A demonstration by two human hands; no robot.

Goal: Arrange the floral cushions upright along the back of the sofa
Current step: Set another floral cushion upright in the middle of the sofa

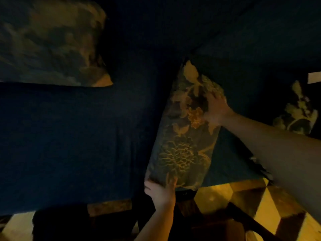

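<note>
The scene is dim. A dark floral cushion (pixel 184 136) with gold flowers lies tilted on the dark blue sofa (pixel 69 145), near the middle. My left hand (pixel 160 189) grips its near bottom corner. My right hand (pixel 216 110) holds its far right edge near the top. A second floral cushion (pixel 52 42) stands against the sofa back at the upper left. A third floral cushion (pixel 297 113) shows partly at the right edge, behind my right forearm.
The sofa's front edge runs along the bottom, with a wooden strip (pixel 109 206) under it. A patterned floor (pixel 260 202) in yellow and dark diamonds lies at the lower right. A pale object (pixel 314 77) pokes in at the right edge.
</note>
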